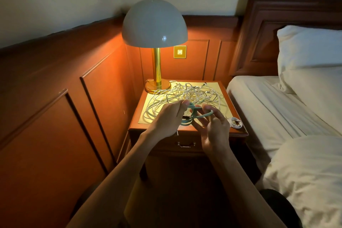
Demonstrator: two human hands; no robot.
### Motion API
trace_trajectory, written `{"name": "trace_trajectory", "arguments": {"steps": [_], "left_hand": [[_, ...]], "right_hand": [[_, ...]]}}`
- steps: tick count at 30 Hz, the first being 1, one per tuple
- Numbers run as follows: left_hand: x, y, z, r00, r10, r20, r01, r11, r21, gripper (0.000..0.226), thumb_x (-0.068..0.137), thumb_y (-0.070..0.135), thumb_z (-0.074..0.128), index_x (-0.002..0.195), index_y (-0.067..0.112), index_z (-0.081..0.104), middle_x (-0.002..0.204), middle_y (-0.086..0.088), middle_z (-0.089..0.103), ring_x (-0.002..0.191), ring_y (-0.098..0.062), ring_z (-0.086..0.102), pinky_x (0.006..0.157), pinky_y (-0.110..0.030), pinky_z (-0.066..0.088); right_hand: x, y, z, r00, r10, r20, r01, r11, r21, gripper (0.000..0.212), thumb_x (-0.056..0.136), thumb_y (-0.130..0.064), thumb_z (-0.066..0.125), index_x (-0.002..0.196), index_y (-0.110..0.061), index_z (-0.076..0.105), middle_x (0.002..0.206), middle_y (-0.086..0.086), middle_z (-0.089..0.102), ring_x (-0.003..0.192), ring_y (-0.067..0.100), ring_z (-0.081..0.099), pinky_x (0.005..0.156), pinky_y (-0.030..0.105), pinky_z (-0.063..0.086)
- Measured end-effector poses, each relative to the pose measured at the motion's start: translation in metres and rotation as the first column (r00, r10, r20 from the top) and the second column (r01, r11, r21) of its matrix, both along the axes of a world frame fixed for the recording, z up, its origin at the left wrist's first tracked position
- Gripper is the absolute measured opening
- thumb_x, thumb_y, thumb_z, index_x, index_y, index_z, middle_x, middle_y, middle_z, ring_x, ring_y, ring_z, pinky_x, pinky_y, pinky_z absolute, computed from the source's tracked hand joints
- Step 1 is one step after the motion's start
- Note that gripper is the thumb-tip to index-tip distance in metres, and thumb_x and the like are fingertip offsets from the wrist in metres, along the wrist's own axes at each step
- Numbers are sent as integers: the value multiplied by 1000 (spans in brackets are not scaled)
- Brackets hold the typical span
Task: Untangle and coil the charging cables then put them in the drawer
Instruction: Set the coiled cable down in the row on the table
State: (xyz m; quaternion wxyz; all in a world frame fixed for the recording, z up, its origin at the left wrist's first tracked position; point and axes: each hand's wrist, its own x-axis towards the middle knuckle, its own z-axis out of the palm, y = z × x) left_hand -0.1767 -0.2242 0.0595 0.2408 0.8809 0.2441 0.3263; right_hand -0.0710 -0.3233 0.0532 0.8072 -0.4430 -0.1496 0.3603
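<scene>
Left hand (169, 116) pinching a teal cable (192, 116) above the nightstand (187, 129), right hand (215, 126) with fingers curled through its loops, tangled white cables (185, 94) behind, closed drawer (186, 143) below

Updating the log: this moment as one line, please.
left hand: pinches teal cable | right hand: holds its loop | white tangle: on nightstand | white coil: front right corner | drawer: closed

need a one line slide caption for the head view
Left hand and right hand hold a teal cable over a nightstand piled with tangled white cables, lamp lit, drawer shut.
</scene>
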Motion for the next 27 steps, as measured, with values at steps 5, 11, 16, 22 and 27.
{"name": "trace_trajectory", "arguments": {"steps": [5, 11, 16, 22, 27], "left_hand": [[-5, 3, 1, 999, 31, -21, -29, 994, 106, 37, 109, 31, 34, 104, 11, 65, 65, 12, 48, 52, -4, 45, 51, -14, 33], [-2, -5, 2, 993, -30, 116, 71, 929, -363, 41, 107, 44, 29, 98, 21, 62, 82, 9, 48, 65, -17, 47, 62, -27, 39], [10, -22, 8, 956, 63, 286, 156, 720, -676, 39, 105, 46, 30, 105, 19, 57, 95, -2, 58, 75, -12, 55, 72, -32, 48], [25, -33, 4, 907, 162, 388, 182, 680, -711, 45, 105, 46, 30, 95, 12, 57, 76, -3, 56, 57, -11, 52, 54, -21, 41], [21, -29, -1, 940, 171, 295, -9, 878, -479, 38, 107, 41, 27, 98, 27, 61, 89, -11, 58, 79, -23, 54, 71, -36, 43]], "right_hand": [[12, -14, -16, 836, -89, 542, 139, 989, -51, 14, 101, -17, 56, 108, -14, 68, 99, 1, 76, 91, 18, 75, 68, 35, 63], [36, -35, -21, 553, -141, 821, 155, 986, 65, 16, 96, -12, 64, 109, -9, 72, 101, 6, 73, 73, 9, 73, 57, 20, 57], [24, -35, -24, 919, -142, 367, 82, 981, 174, 14, 93, -8, 64, 105, -8, 72, 101, 9, 72, 66, 19, 66, 56, 33, 58], [21, -17, -19, 758, 145, -637, -136, 989, 63, 33, 74, -15, 77, 103, -4, 66, 93, 6, 65, 60, 9, 63, 50, 17, 56], [18, -20, -52, 932, -131, 338, 239, 923, -303, 39, 78, -27, 83, 113, -32, 68, 115, -2, 65, 112, 21, 61, 86, 39, 55]]}}
